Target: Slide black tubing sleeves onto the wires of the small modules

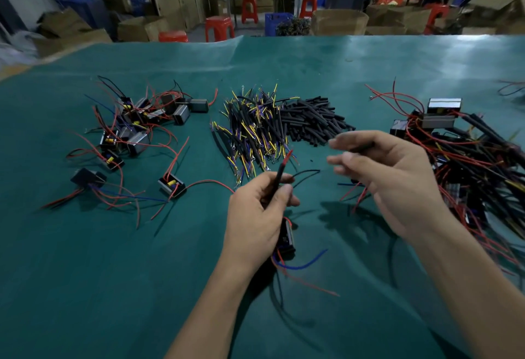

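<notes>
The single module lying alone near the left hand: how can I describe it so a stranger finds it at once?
On the green table cover, look left of the left hand, below the left pile of modules. The single module lies there apart from it. Its open face shows a yellow part, and one long red wire runs from it toward the left hand.

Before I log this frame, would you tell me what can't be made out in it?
Head view only:
- Right hand: motion-blurred, so whether it pinches a sleeve is unclear.
- Module in the left hand: mostly hidden behind the palm.
- Sleeved red wire: its lower run is covered by the fingers.
- Right-hand pile: cut off by the frame edge.
</notes>
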A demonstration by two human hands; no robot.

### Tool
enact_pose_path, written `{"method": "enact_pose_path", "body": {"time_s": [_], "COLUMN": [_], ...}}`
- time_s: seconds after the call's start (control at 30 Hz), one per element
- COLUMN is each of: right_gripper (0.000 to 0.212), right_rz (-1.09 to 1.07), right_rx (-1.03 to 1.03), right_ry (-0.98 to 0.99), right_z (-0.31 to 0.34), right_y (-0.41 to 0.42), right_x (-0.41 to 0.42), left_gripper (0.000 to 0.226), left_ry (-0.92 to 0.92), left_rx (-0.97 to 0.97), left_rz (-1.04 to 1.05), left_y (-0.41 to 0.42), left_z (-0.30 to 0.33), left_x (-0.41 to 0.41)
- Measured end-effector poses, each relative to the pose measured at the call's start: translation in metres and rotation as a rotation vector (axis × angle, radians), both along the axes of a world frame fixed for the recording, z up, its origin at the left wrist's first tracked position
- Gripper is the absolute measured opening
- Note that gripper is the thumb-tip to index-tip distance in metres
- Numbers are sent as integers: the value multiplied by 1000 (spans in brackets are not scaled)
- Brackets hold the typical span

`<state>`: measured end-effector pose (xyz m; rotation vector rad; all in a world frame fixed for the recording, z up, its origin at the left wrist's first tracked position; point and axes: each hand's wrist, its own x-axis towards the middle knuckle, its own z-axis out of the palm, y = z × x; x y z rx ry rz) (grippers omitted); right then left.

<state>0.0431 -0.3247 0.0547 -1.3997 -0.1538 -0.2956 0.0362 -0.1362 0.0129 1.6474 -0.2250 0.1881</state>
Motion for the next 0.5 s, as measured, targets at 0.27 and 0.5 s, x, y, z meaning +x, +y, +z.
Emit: {"method": "enact_pose_path", "body": {"time_s": [0.27,0.5], "right_gripper": [3,8], "right_rz": [-108,-14], "right_rx": [-24,134], "right_ry": [195,234], "right_z": [-6,-7], "right_y": [-2,12], "right_x": [5,1], "left_gripper": [23,23], "left_ry": [5,6], "left_rx": [-24,-29], "left_rz": [15,62], "left_y": [0,2], "left_z": [2,3], "left_x": [1,1]}}
